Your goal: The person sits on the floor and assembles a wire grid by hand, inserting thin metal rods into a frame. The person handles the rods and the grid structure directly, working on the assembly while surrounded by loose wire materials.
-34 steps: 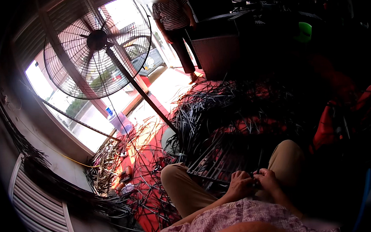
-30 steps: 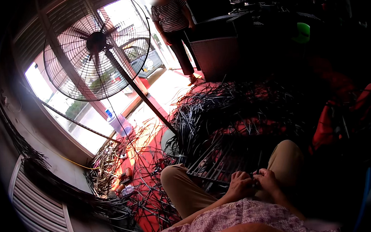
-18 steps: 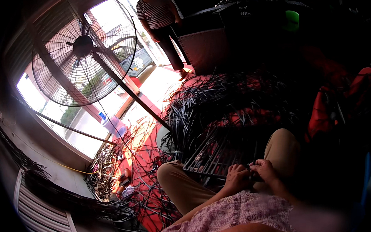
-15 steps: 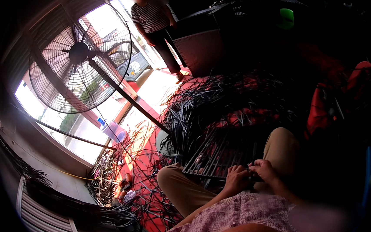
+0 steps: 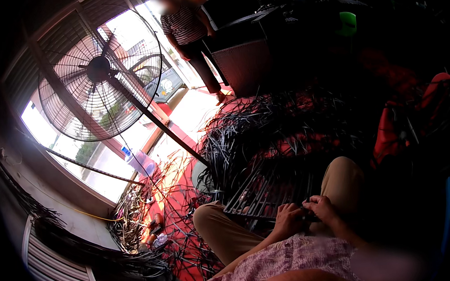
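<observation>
A dark frame (image 5: 269, 195) with long black strips or bars running across it lies between my bent knees. At its near right corner my two hands are close together, fingers curled. My left hand (image 5: 288, 220) is closed beside the frame's near edge, knuckles up. Just to its right, my right hand (image 5: 321, 209) pinches with thumb and fingers near my right knee. A small dark thing sits between the fingertips, but shadow hides what it is.
Loose black strips (image 5: 245, 133) lie heaped ahead on the red floor (image 5: 182, 239). A large stand fan (image 5: 99, 69) rises at the left, its pole slanting down to the heap. A person (image 5: 187, 35) stands near the bright doorway. A white slatted piece (image 5: 58, 270) is at lower left.
The whole view has shifted slightly, so the fan and the standing person appear a little lower and to the right. My hands stay together at the frame's corner, with barely any finger movement.
</observation>
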A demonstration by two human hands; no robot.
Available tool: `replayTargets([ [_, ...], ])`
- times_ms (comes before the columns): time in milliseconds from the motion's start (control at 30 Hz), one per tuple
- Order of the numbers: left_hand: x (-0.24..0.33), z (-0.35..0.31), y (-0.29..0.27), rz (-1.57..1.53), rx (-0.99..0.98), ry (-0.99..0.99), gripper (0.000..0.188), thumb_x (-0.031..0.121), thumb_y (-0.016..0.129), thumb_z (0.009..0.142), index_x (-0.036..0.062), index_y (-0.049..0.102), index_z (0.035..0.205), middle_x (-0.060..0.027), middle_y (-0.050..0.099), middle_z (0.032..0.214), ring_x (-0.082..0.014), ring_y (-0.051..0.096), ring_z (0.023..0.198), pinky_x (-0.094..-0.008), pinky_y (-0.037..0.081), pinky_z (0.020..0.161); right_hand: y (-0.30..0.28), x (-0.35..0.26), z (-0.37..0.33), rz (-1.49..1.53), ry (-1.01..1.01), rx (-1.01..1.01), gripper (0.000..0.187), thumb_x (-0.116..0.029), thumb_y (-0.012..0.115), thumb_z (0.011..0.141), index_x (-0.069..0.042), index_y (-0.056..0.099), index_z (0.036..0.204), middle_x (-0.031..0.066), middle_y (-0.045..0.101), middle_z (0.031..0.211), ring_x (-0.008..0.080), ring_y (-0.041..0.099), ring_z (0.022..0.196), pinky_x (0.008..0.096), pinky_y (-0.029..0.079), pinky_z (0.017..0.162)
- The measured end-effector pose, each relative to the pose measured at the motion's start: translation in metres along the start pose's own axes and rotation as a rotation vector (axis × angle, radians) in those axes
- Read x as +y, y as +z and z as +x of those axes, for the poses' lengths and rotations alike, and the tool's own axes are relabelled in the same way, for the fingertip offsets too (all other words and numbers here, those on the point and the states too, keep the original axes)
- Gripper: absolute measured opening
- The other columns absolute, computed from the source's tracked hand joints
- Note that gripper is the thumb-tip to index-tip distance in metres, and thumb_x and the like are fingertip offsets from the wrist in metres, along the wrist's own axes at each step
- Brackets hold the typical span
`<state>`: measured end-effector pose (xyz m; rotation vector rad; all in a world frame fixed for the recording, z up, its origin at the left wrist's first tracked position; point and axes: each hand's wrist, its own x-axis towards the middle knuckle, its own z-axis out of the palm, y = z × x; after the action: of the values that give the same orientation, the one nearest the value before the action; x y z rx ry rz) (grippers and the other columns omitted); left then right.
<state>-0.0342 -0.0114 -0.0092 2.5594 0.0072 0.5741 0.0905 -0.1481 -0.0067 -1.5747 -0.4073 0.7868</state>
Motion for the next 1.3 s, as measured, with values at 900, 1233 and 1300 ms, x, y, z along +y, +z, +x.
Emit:
replayTargets([
  [900, 0.003, 0.001, -0.001, 0.014, -0.031, -0.011, 0.023, 0.022, 0.075, 0.07, 0.0157, 0.072, 0.092, -0.0038, 0.056, 0.09, -0.0234, 0.059, 0.096, -0.0391, 0.039, 0.093, -0.002, 0.018, 0.007, 0.026, 0.028, 0.011, 0.011, -0.014, 0.065, 0.094, -0.005, 0.067, 0.086, 0.0022, 0.066, 0.074, 0.008, 0.059, 0.059, 0.0234, 0.047, 0.054],
  [1233, 0.011, 0.006, -0.011, -0.031, -0.008, -0.006, 0.022, 0.027, 0.077, 0.07, 0.0148, 0.072, 0.088, -0.0036, 0.056, 0.088, -0.0232, 0.059, 0.094, -0.0382, 0.04, 0.091, -0.001, 0.011, 0.003, 0.033, 0.008, 0.021, 0.017, -0.016, 0.066, 0.094, -0.007, 0.066, 0.079, -0.0001, 0.061, 0.065, 0.0077, 0.055, 0.056, 0.0237, 0.044, 0.053],
  [1300, 0.01, 0.007, -0.012, -0.025, -0.02, -0.001, 0.019, 0.025, 0.075, 0.071, 0.0172, 0.071, 0.088, -0.0022, 0.06, 0.09, -0.0245, 0.06, 0.092, -0.0386, 0.041, 0.088, -0.001, 0.009, 0.003, 0.018, 0.01, 0.017, 0.018, -0.017, 0.066, 0.094, -0.007, 0.066, 0.079, -0.0003, 0.06, 0.064, 0.0075, 0.054, 0.056, 0.0237, 0.043, 0.052],
])
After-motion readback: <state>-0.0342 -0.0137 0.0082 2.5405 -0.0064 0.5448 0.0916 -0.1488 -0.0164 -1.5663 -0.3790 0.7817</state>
